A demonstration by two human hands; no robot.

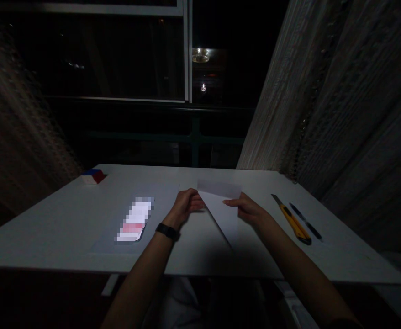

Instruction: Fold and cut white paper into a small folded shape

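A folded sheet of white paper (221, 208) is held up in front of me, with a slanting left edge and a narrow flap along its top. My right hand (250, 208) pinches it at the right side, thumb on the near face and fingers behind. At the upper left corner, the fingertips of my left hand (188, 202) close on the paper; its lower fingers are bent beneath. A black band (167, 231) circles my left wrist. Left of that hand, a lit phone (134, 221) with a blurred screen lies on a flat white sheet (104, 242).
On the right of the white table (63, 228) lie a yellow utility knife (294, 224), its blade out, and a dark pen (305, 220). A puzzle cube (93, 176) sits at the far left corner. Curtains (282, 91) hang on both sides of a dark window.
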